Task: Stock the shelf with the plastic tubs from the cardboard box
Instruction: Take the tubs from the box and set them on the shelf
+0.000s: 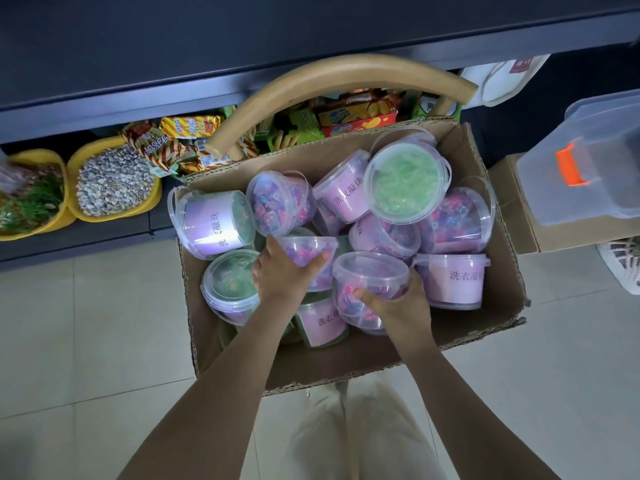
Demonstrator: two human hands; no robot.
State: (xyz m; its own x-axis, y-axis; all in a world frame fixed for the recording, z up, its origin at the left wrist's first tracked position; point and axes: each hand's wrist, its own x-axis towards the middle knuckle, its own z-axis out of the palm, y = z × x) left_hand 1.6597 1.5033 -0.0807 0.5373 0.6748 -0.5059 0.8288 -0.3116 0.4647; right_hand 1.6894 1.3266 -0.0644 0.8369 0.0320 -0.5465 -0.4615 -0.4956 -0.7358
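At nine o'clock, yellow bowls of pebbles (114, 183) sit on the dark shelf (104, 109). My left hand (282, 275) grips a clear pink-filled tub (308, 251); my right hand (398, 301) clasps another clear lidded tub (370, 277), both inside the brown cardboard box (498, 299). A tan curved handle (329, 81) arches at twelve o'clock.

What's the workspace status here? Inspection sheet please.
Surface: pale tiled floor; open brown cardboard box standing on it.
Job's things: clear plastic tubs with purple labels piled in the box, some upright, some tipped; green-filled lidded tub on top.
Clutter: yellow trays of dried goods, snack packets, tan curved basket handle.
Hands: left hand and right hand each gripping a tub.
Cables: nothing seen.
Surroundings: dark shelf edge, clear storage bin with orange latch.
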